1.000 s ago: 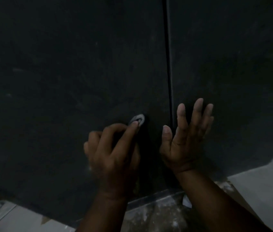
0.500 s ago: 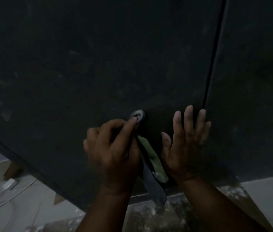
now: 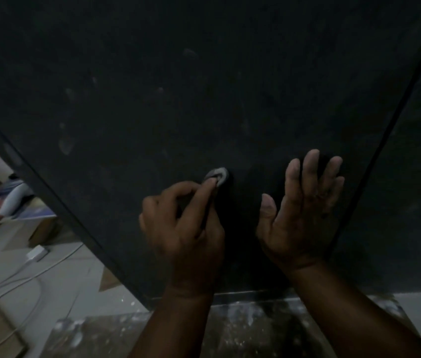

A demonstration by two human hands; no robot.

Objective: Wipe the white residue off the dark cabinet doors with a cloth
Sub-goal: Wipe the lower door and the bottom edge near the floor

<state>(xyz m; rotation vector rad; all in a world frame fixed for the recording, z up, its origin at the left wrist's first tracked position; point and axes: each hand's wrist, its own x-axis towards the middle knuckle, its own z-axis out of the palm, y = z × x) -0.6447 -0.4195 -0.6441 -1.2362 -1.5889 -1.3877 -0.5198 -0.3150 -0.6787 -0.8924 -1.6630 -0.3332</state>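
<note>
The view has swung left, so the door (image 3: 204, 99) gap now lies far right and the cloth's hanging green tail no longer shows. The left hand (image 3: 186, 228) pinches a cloth (image 3: 217, 175) wad against the door near its bottom edge. The right hand (image 3: 299, 215) lies flat on the door, fingers straight. Pale smudges (image 3: 66, 146) remain toward the left edge, so much wiping looks left.
</note>
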